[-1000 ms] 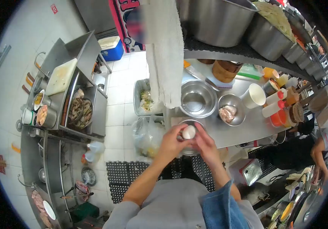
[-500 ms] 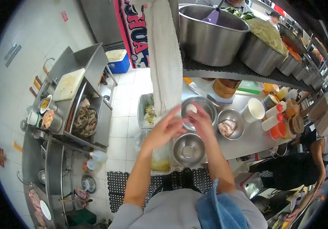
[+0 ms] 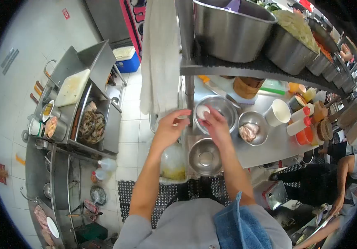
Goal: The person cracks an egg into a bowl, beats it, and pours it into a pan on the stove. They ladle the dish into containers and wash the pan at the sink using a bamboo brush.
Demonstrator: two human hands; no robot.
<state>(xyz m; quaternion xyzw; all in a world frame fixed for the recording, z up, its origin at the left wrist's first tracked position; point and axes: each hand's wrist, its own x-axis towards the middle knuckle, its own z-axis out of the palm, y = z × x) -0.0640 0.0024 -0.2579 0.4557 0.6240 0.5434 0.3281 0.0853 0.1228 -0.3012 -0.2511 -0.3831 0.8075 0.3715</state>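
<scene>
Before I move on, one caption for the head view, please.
Right hand holds a smooth white egg above a wide, round steel bowl; left hand open nearby.

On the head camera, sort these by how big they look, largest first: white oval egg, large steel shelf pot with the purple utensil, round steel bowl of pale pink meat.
Large steel shelf pot
Round steel bowl of pale pink meat
White oval egg, partly hidden

White egg (image 3: 203, 112) — smooth, rounded, shell partly covered by right hand (image 3: 215, 124) — held above left part of wide steel bowl (image 3: 226, 108); any cracks too small to tell.
</scene>
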